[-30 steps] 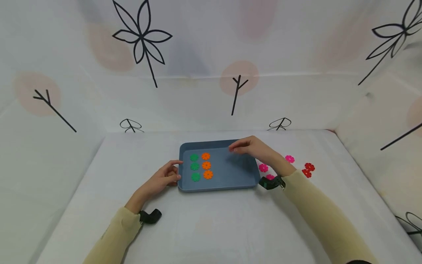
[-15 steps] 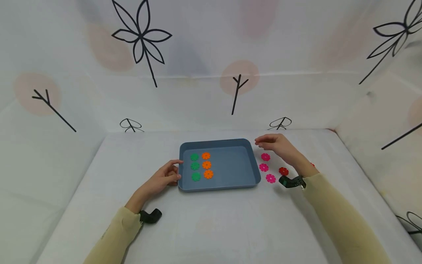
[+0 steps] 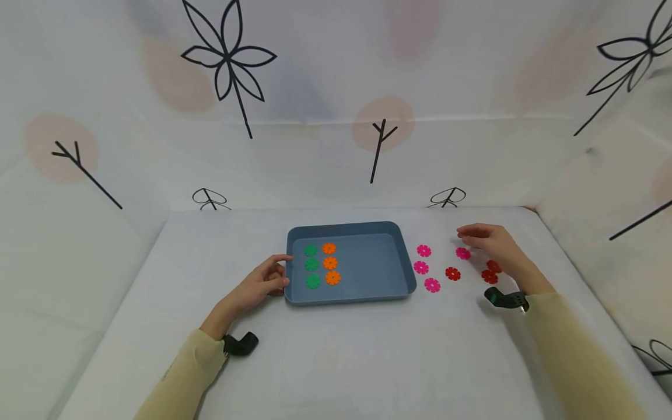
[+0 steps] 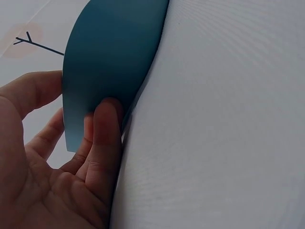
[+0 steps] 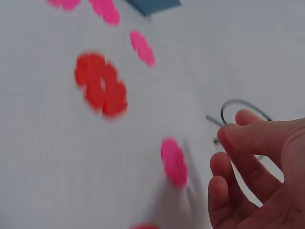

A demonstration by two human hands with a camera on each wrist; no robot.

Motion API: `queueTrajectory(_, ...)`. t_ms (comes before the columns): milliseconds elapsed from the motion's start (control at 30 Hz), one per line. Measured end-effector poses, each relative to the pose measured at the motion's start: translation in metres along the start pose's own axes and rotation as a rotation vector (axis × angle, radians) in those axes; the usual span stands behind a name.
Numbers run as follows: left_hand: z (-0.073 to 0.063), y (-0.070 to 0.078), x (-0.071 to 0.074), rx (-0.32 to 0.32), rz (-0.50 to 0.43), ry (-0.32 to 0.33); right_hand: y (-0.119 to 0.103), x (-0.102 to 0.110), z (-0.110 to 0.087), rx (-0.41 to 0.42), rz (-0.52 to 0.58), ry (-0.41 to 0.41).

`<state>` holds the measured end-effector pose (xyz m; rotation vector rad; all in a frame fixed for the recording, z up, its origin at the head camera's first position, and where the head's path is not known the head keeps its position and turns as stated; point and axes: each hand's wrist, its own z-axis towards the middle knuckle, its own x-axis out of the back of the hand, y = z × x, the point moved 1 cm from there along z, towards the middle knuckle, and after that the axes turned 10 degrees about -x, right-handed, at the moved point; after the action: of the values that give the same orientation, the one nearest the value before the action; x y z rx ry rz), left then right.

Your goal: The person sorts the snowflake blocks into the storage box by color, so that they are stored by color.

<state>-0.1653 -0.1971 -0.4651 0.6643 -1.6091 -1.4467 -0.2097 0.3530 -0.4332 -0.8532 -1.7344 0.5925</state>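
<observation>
My left hand (image 3: pixel 258 281) holds the left edge of a blue-grey tray (image 3: pixel 375 298). In the left wrist view its thumb lies against the outer wall of the tray (image 4: pixel 114 43), with bent fingers at the rim. Inside the tray, green flower-shaped discs (image 3: pixel 311 265) form a column beside a column of orange flower-shaped discs (image 3: pixel 330 263). My right hand (image 3: pixel 493 242) hovers over the table near a pink flower-shaped disc (image 3: pixel 463 254). In the right wrist view its fingers are loosely bent, thumb close to index finger, with nothing seen between them; that pink disc (image 5: pixel 174 163) lies apart from them.
Three more pink discs (image 3: pixel 421 268) lie in a column beside the tray's right edge. One red disc (image 3: pixel 453 273) lies alone, and a pair of red discs (image 3: pixel 489 277) touches or overlaps below the right hand. A patterned white cloth wall (image 3: pixel 315 163) stands behind the table.
My right hand has moved right, from above the tray to over the loose discs. A third pink disc now shows uncovered beside the tray. The left hand and tray have stayed put.
</observation>
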Motion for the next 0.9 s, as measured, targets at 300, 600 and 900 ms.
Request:
queueTrajectory(300, 0.000, 0.000, -0.001, 0.000, -0.002, 0.006, 0.059, 0.030, -0.018, -0.020, -0.057, 0.142)
queueTrajectory(600, 0.000, -0.002, -0.001, 0.002, -0.004, 0.006, 0.080, 0.034, -0.033, -0.065, -0.013, 0.123)
queueTrajectory(900, 0.000, -0.005, 0.000, -0.005, 0.019, 0.007, 0.079, 0.033, -0.035, -0.049, 0.015, 0.106)
